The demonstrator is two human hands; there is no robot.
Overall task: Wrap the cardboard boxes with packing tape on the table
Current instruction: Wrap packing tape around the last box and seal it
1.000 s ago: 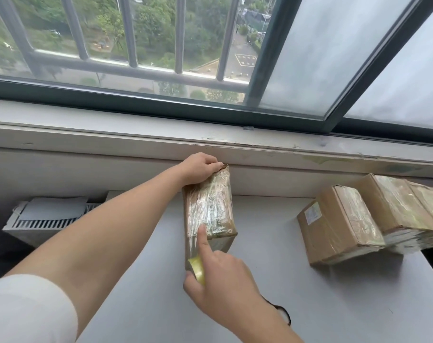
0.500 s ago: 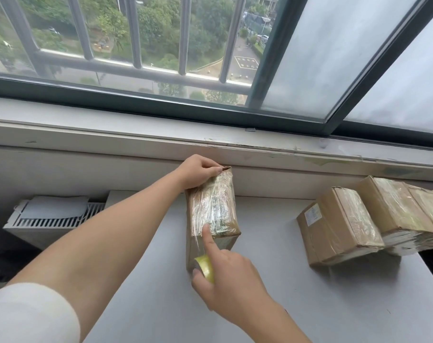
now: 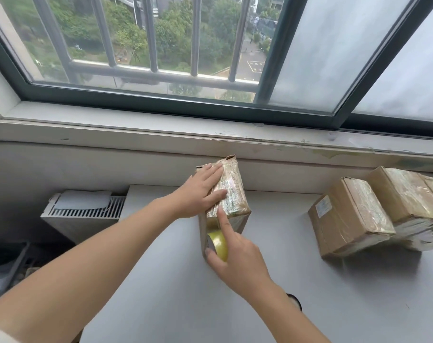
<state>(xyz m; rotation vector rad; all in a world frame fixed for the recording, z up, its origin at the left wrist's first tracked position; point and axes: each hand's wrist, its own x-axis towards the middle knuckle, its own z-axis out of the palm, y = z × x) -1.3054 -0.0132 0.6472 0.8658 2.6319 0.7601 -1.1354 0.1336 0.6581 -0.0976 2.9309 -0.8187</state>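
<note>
While your left hand (image 3: 200, 191) lies flat, fingers straight, on the upright box (image 3: 232, 194) mid-counter (image 3: 272, 293), your right hand (image 3: 237, 256) grips the tape roll (image 3: 218, 243) at its near face, index finger pressing. This box is largely taped. Two boxes (image 3: 346, 219) at right look wrapped. Remaining, by my estimate: close this band.

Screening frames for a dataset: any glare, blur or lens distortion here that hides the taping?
Head view: soft daylight, faint shadows on the table; the taped held box glints but hides nothing; the window frame bows from the wide lens; the wrapped boxes at the right edge smear slightly; left hand and right hand look sharp.
</note>
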